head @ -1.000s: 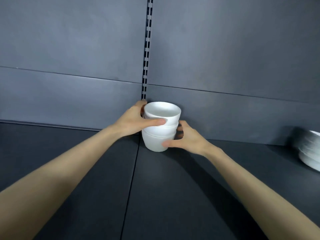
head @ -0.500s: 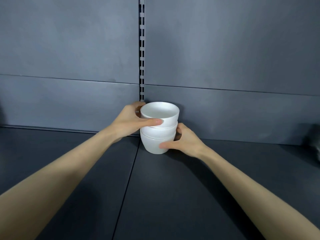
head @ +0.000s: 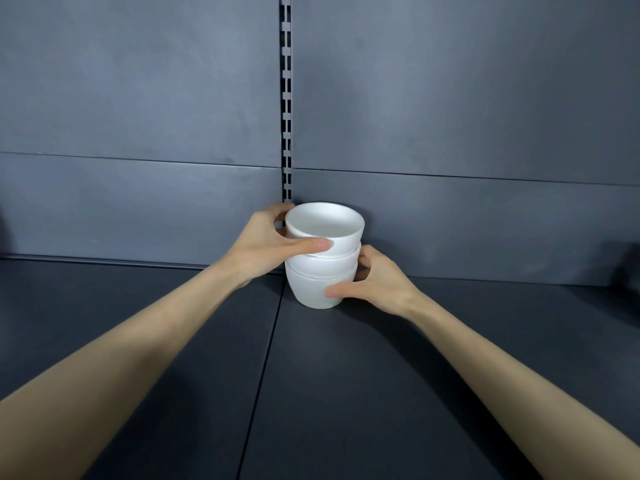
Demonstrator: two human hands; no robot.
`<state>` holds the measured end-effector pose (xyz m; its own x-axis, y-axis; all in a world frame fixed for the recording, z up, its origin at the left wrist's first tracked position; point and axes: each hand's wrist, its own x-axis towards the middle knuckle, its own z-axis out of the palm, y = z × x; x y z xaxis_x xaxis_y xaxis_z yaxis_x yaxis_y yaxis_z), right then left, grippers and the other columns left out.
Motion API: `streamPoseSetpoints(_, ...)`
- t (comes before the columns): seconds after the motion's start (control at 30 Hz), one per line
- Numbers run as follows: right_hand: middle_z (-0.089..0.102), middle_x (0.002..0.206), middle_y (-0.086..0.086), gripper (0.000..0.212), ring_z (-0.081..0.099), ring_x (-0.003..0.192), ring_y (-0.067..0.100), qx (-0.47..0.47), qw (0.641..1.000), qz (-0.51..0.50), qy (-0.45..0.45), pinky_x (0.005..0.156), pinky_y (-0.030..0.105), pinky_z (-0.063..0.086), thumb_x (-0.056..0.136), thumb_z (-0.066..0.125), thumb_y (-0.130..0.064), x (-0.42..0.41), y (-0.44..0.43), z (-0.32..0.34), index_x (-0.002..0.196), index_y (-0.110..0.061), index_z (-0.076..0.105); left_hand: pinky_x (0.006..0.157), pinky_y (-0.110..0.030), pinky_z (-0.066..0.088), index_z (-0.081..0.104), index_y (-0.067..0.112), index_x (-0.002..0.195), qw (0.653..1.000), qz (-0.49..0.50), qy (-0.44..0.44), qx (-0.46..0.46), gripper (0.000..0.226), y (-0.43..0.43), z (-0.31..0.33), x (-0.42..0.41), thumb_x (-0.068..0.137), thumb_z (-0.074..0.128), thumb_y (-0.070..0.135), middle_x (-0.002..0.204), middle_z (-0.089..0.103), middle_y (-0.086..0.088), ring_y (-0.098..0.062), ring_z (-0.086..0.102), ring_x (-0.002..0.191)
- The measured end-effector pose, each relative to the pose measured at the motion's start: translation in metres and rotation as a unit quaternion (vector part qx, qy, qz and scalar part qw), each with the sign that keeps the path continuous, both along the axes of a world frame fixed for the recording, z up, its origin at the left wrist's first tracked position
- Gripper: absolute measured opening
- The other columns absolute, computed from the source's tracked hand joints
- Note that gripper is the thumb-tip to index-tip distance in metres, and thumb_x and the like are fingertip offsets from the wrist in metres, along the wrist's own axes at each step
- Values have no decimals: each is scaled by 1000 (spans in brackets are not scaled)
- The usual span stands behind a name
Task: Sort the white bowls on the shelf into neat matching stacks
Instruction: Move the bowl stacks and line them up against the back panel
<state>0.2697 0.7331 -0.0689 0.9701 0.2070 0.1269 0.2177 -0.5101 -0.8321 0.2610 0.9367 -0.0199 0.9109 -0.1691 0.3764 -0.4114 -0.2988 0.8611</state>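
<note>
A stack of three small white bowls [head: 322,268] stands on the dark shelf [head: 346,375], close to the back wall. My left hand [head: 266,244] grips the top bowl [head: 325,226], thumb across its front and fingers round its back. My right hand [head: 374,282] holds the bottom bowl [head: 311,289] from the right, thumb on its front. The bowls sit nested and nearly straight.
A slotted upright rail [head: 286,98] runs down the grey back panel just behind the stack. A seam [head: 266,358] divides the shelf boards below it. A dark blurred shape [head: 627,268] sits at the far right edge.
The view has swung left, so the white dishes at the far right have left the frame. Both hands keep the same hold on the stack, which stays near the rail.
</note>
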Motion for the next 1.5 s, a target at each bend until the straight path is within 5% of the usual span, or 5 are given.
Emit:
streamPoseSetpoints(0.13,63,117,-14,92,61,108,8,4,1000,1,1,94,36,52,42,84,-53,0,-1,-2,123,-26,49,78,-10,47,52,37,92,1000,-12,17,4,46,2,-1,1,66,87,23,96,58,22,7,56,91)
streamPoseSetpoints(0.27,63,117,-14,91,61,107,7,5,1000,6,3,94,35,52,44,84,-52,-2,-1,-1,124,-26,48,81,-10,43,35,20,141,997,-28,50,42,112,4,-1,4,45,88,44,112,53,24,3,53,108)
streamPoseSetpoints(0.4,62,118,-15,91,60,108,7,9,1000,7,6,94,36,52,44,84,-52,-2,0,-1,124,-27,48,74,-9,46,30,30,123,996,-36,49,69,92,0,0,6,55,93,21,111,56,19,9,54,100)
streamPoseSetpoints(1.2,64,118,-10,96,62,108,9,48,998,23,36,95,36,52,43,85,-49,-6,2,-2,127,-23,47,68,-11,48,49,37,95,998,-11,55,37,52,-1,-3,-2,65,87,18,100,62,18,8,59,91)
streamPoseSetpoints(1.5,70,108,-5,67,66,101,13,81,997,8,20,92,35,54,62,89,-17,-10,10,8,120,-17,57,65,-13,51,56,37,93,998,8,57,-9,48,3,3,-13,65,87,14,96,65,19,7,62,88)
